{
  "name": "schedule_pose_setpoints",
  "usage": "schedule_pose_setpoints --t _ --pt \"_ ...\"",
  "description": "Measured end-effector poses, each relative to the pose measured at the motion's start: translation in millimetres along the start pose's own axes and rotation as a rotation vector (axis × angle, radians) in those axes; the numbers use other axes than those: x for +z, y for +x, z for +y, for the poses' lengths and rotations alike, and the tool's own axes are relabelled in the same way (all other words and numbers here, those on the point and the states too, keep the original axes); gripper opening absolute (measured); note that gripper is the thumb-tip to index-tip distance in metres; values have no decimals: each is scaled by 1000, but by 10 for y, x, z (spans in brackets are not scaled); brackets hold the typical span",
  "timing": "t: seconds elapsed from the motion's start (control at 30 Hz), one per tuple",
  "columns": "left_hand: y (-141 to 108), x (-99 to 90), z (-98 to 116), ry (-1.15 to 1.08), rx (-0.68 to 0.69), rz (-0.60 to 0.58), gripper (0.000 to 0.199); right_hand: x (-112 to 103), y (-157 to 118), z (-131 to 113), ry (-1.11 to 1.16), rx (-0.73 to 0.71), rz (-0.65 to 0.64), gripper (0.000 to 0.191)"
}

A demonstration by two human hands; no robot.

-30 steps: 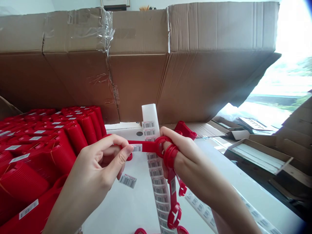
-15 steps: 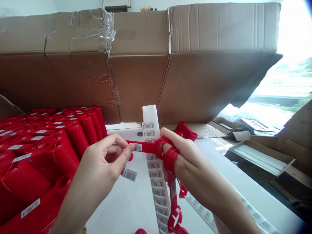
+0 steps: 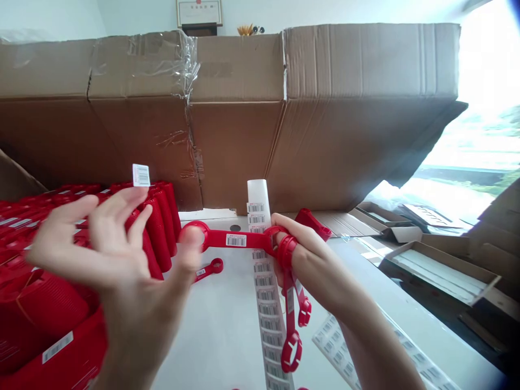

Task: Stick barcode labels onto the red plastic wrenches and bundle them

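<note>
My right hand [image 3: 311,252] is closed on the ring end of a red plastic strap [image 3: 255,240], which has a ring at each end and a white barcode sticker [image 3: 236,240] on its middle. More red straps [image 3: 289,319] hang from the same hand by their rings. My left hand [image 3: 130,276] is blurred, its fingers spread. A loose barcode sticker [image 3: 141,175] clings to one of its fingertips, and its thumb lies at the strap's far ring. Beneath the strap runs a long strip of barcode stickers [image 3: 266,296]. Another labelled strap [image 3: 211,268] lies on the white table.
Bundled stacks of red straps [image 3: 60,303] fill the left side. A large cardboard flap [image 3: 235,146] leans across the back. A red piece [image 3: 312,223] lies behind my right hand. On the right are sticker sheets [image 3: 337,346] and an open carton [image 3: 442,271] of white items.
My left hand has let go of the strap's label area and moved left and up, fingers spreading. The loose sticker has risen with its fingertip. My right hand still holds the straps.
</note>
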State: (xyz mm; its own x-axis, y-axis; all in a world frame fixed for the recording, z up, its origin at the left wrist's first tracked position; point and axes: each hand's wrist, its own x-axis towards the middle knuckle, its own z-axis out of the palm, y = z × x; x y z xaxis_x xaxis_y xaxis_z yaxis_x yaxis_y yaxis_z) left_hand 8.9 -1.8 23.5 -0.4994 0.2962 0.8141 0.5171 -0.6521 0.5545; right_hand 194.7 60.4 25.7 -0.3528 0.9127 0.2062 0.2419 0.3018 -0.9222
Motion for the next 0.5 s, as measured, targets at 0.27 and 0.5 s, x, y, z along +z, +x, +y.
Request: schedule_pose_setpoints --t 0.27,0.5 --pt "-177 218 -296 57 -186 -289 94 65 -95 -63 8 -2 -24 20" --pt "-128 193 -280 -60 -302 -306 68 33 -59 -22 -6 -40 29 25"
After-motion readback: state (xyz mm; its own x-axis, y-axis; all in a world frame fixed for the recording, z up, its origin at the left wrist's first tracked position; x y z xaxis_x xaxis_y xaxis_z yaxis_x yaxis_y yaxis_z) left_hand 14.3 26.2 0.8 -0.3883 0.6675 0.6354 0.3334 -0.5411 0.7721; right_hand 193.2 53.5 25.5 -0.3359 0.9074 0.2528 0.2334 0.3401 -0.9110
